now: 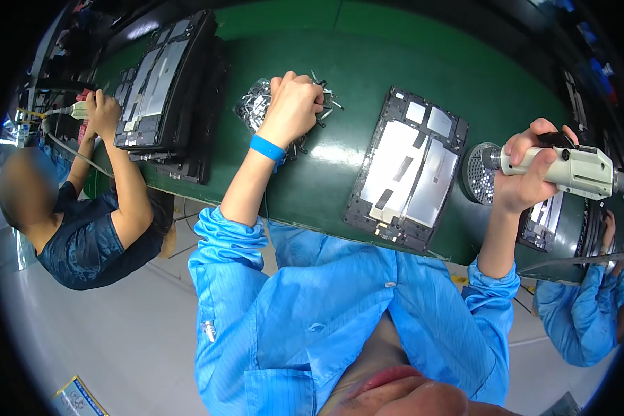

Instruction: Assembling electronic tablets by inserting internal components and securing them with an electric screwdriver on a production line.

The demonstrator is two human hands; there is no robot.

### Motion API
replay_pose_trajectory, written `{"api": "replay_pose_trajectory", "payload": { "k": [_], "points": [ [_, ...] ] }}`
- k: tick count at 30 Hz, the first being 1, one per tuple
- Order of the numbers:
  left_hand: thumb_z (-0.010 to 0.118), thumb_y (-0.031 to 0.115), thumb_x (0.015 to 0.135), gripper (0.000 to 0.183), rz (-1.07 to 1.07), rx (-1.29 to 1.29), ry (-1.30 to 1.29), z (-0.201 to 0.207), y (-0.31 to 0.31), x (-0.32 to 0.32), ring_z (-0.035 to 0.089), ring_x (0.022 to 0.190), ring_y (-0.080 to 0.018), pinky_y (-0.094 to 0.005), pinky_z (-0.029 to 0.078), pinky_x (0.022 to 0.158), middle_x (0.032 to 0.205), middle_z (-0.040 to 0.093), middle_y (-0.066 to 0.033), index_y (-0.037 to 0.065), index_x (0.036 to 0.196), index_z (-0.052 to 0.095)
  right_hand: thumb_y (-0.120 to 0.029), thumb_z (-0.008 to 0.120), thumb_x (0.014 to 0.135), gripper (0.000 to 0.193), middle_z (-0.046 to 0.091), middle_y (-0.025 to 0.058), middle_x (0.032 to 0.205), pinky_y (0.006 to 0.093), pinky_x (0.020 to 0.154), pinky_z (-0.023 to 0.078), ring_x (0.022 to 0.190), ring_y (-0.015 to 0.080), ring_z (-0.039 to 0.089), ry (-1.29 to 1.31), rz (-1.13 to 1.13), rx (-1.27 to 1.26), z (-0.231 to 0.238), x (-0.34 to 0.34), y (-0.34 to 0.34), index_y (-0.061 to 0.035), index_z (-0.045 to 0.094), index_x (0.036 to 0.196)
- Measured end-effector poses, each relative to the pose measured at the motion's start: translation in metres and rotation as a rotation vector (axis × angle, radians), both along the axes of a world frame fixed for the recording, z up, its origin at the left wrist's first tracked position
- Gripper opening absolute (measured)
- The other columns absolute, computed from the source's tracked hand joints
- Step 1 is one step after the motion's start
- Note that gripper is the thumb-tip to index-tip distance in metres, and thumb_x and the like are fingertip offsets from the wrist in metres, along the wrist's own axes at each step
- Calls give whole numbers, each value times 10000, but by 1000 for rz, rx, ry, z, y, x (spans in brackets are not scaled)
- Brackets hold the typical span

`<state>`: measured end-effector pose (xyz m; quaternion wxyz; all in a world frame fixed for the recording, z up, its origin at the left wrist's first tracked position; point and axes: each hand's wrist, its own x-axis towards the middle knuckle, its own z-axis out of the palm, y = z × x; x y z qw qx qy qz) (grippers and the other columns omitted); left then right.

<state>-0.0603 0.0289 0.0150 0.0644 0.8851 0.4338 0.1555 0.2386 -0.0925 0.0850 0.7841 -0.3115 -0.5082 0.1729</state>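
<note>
**Working both sides at once: a few pointers**

Everything sits on a long green worktop (pixel 353 66). Over on the left there's a tall stack of black rectangular panels with silver inserts (pixel 163 90); I'd give it some elbow room, since a knock could slide the lot.

The flat black housing with silver-grey panels (pixel 408 170) lies face up, a bit skewed, between the hands with neither touching it. Squaring it to the body would probably help.

The right hand (pixel 521 186) is wrapped round an off-white barrel-shaped power screwdriver (pixel 579 170), nose pointing left. Firm grip, loose wrist, and stand it upright before any driving, I'd say.

The jumbled heap of small silver and black metal pieces (pixel 254 104) is under the left hand (pixel 295 107), knuckles up and fingers bunched. Fingertips are hidden, so I can't tell if it's pinching one. Best bet: lift a single piece by its edge so tangled neighbours don't tag along.

Watch the round grey speckled dish (pixel 475 177) too: the screwdriver's nose overlaps it, and I can't tell if they touch.
</note>
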Motion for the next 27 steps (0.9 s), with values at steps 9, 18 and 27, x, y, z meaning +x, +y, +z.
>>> {"api": "replay_pose_trajectory", "payload": {
  "k": [9, 18, 27],
  "points": [
    [638, -2, 737, 20, 4, -303, -422, 30, 4, 32, 641, 586, -216, -318, 489, 544, 668, 644, -128, -13, 747, 652, -187, 560, 913, 431, 571, 174, 964, 240, 474, 420, 511, 97, 475, 61, 38, 104, 24, -8, 25, -21, 312, 1224],
    [641, 3, 770, 117, -1, -544, -682, 12, 16, 90, 679, 660, -177, -262, 516, 610, 690, 670, -142, -23, 871, 695, -163, 552, 918, 307, 598, 158, 905, 256, 464, 424, 493, 102, 484, 181, 16, 188, 41, -5, 49, -36, 391, 1146],
    [698, -10, 710, 76, 57, -501, -585, 6, 26, 106, 623, 624, -152, -256, 488, 605, 700, 675, -120, -5, 786, 710, -109, 575, 893, 279, 609, 160, 884, 242, 452, 420, 503, 96, 499, 252, -60, 224, 45, 11, 48, -10, 434, 1112]
  ]
}}
